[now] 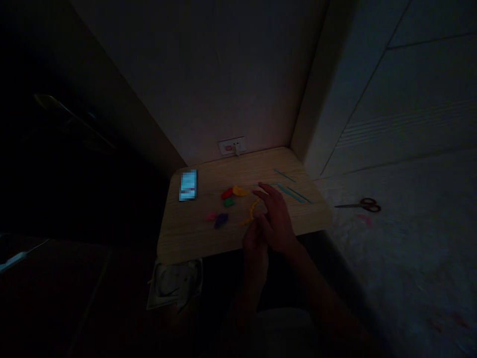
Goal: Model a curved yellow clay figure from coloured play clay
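My left hand [255, 243] is closed at the front of the small wooden table [197, 238], its fingertips tucked under my right thumb. Whatever it pinches is hidden. My right hand [276, 219] arches over from the right, fingers apart and stretched forward, thumb against the left fingers. Just beyond the left fingertips is a thin, wavy yellow clay strip [252, 209]; whether it is touched I cannot tell. Left of the hands sit lumps of modelling clay: yellow [240, 191], red [227, 193], green [228, 202], pink [211, 216] and dark purple [221, 220].
A lit phone [188, 185] is at the table's left. Thin blue-green sticks or tools [292, 194] lie to the right. Behind is a wall socket [231, 145] with a plug. Scissors [367, 205] rest on the pale surface at right. A box [175, 283] stands below the table's front left.
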Available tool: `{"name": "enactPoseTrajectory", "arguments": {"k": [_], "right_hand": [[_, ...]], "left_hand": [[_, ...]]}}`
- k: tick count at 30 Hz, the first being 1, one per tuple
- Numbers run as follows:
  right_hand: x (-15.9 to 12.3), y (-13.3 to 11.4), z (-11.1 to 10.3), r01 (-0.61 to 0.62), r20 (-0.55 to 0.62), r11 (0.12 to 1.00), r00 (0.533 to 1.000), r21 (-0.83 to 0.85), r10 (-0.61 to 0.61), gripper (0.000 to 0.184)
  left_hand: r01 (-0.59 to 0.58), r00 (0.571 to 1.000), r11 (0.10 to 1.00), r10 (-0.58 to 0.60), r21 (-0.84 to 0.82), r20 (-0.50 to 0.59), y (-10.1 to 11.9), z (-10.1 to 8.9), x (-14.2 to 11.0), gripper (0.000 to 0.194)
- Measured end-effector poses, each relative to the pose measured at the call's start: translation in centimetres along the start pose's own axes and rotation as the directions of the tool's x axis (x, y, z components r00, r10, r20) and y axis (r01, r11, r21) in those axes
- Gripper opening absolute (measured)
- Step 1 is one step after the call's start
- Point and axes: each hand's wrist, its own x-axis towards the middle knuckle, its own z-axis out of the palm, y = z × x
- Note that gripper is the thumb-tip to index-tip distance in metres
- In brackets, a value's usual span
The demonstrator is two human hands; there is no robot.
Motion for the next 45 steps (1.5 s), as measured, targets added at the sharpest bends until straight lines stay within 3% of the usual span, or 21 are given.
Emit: {"name": "enactPoseTrajectory", "arguments": {"k": [4, 7, 9, 12, 18, 25, 32, 37, 39, 42, 45], "right_hand": [[-0.1, 0.9, 0.6, 0.04, 0.133, 0.983, 0.991, -0.182, -0.016, 0.059], [-1.0, 1.0, 1.3, 0.098, 0.277, 0.972, 0.96, -0.212, -0.037, 0.064], [-1.6, 1.0, 1.7, 0.131, 0.327, 0.977, 0.942, -0.17, -0.07, 0.06], [-2.2, 1.7, 2.1, 0.116, 0.327, 0.993, 0.94, -0.035, -0.098, 0.053], [-2.3, 4.7, 1.1, -0.081, 0.333, 0.986, 0.942, 0.145, 0.029, 0.045], [-1.3, 5.2, 1.0, -0.084, 0.171, 0.988, 0.983, 0.13, 0.062, 0.038], [-0.7, 5.1, 1.1, -0.312, 0.143, 0.944, 0.944, 0.105, 0.296, 0.031], [-0.6, 4.9, 1.3, -0.34, -0.033, 0.879, 0.928, 0.335, 0.371, 0.036], [-0.9, 3.9, 1.7, -0.262, -0.06, 0.886, 0.95, 0.381, 0.307, 0.039], [-1.3, 1.9, 2.5, -0.073, -0.05, 0.953, 0.995, 0.293, 0.091, 0.036], [-1.4, -0.2, 3.2, 0.028, -0.096, 0.967, 0.995, 0.253, -0.004, 0.034]], "left_hand": [[0.169, 0.982, 0.938, -0.133, -0.302, 0.134, 1.3, 0.2, -0.6, 0.045], [0.267, 0.964, 0.857, -0.243, -0.44, 0.111, 2.2, -0.3, -0.6, 0.042], [0.304, 0.949, 0.814, -0.306, -0.496, 0.08, 2.5, -0.7, -0.4, 0.042], [0.302, 0.95, 0.776, -0.295, -0.555, 0.104, 2.6, -1.2, 0.1, 0.049], [0.271, 0.961, 0.769, -0.254, -0.579, 0.113, 2.3, -1.5, 0.7, 0.058], [0.216, 0.975, 0.805, -0.204, -0.553, 0.083, 1.7, -0.5, 1.3, 0.047], [0.167, 0.986, 0.841, -0.147, -0.514, 0.079, 0.6, -0.8, 1.5, 0.039], [0.077, 0.996, 0.869, -0.083, -0.49, 0.01, 0.8, -0.9, 1.6, 0.028], [0.036, 0.997, 0.872, -0.066, -0.488, -0.045, 1.3, -0.7, 2.1, 0.026], [0.001, 0.992, 0.862, -0.065, -0.507, -0.107, 2.4, -0.3, 3.1, 0.026], [0.03, 0.987, 0.862, -0.104, -0.506, -0.119, 3.3, 0.0, 3.9, 0.024]]}}
